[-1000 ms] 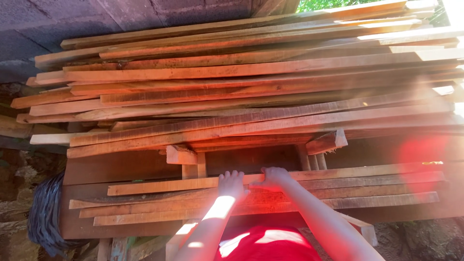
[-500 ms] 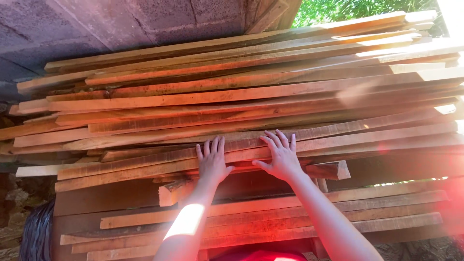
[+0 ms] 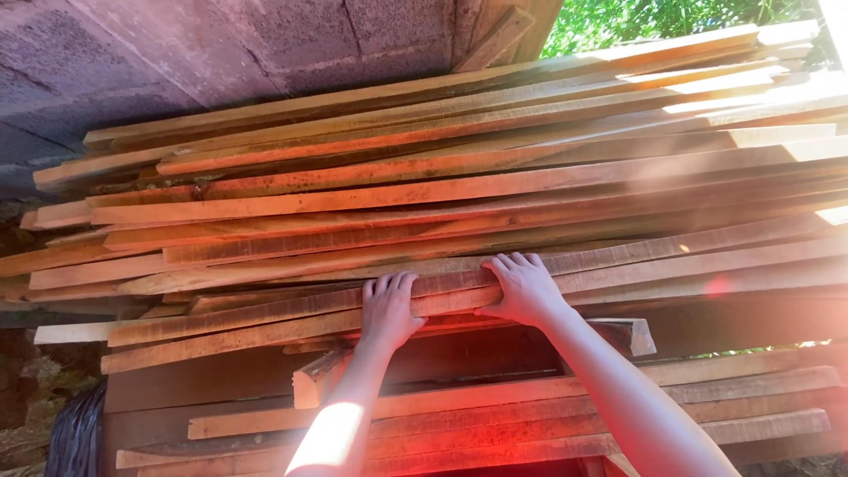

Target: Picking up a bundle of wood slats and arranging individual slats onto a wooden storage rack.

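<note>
Both hands are up on the stack of rough-sawn planks [image 3: 442, 190] that leans out from a grey block wall [image 3: 221, 44]. The left hand [image 3: 389, 309] lies flat on the front edge of one long plank [image 3: 265, 322] low in the pile, its fingers curled over the top edge. The right hand [image 3: 523, 290] sits just beside it, a little higher, with its fingers hooked over the same edge or the board [image 3: 707, 261] next above; I cannot tell which. Neither hand has closed right round the wood; they are gripping over the edge, not lifting yet.

By my reckoning this is the taking-hold stage, with the plank fully bedded among its neighbours. Drawing it out would call for a firm grip and a steady pull along its length, since the boards above rest on it and a short offcut block [image 3: 322, 375] hangs loosely just below. More planks lie on a lower tier [image 3: 530, 415] beneath the arms.
</note>
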